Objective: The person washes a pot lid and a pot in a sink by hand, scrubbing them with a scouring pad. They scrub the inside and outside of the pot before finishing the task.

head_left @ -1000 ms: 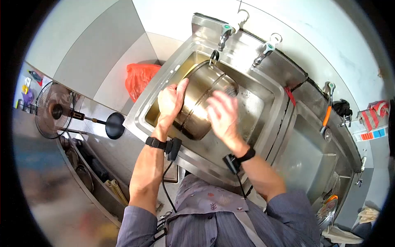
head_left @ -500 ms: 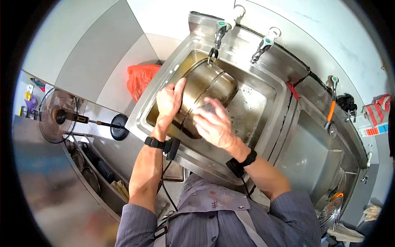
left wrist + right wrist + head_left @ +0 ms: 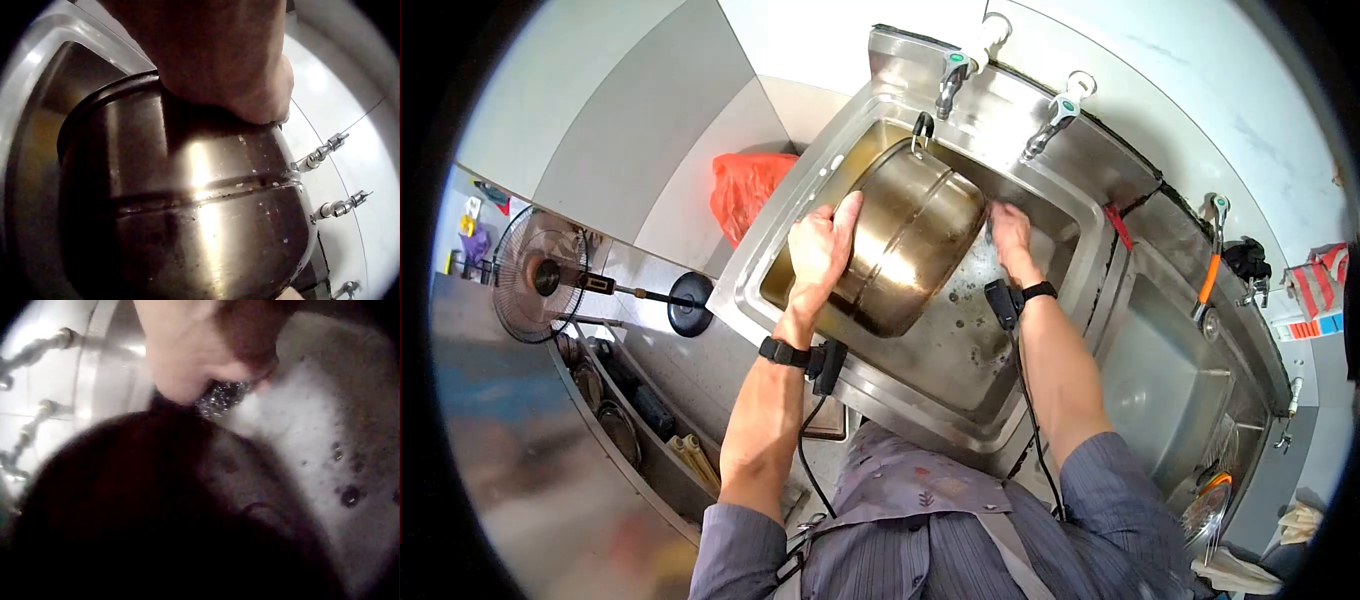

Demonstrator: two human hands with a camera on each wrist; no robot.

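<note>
A large stainless steel pot lies tilted on its side in the left sink basin, its black loop handle toward the taps. My left hand grips the pot at its left rim, the thumb along the outside wall; its other fingers are mostly hidden. At the pot's other end, by the base, is my right hand. It holds a steel wool scourer, whose shiny coils show between the fingers in the right wrist view. The pot's brown-stained wall fills much of the left wrist view.
Two taps stand on the wall behind the basin. To the right is a second basin with an orange-handled sprayer above it. A red plastic bag sits left of the sink, and a fan stands farther left. Suds dot the basin floor.
My right hand has moved from the pot's side wall, first down along it, then right and around to its base. The left hand keeps its grip and the pot stays about where it was.
</note>
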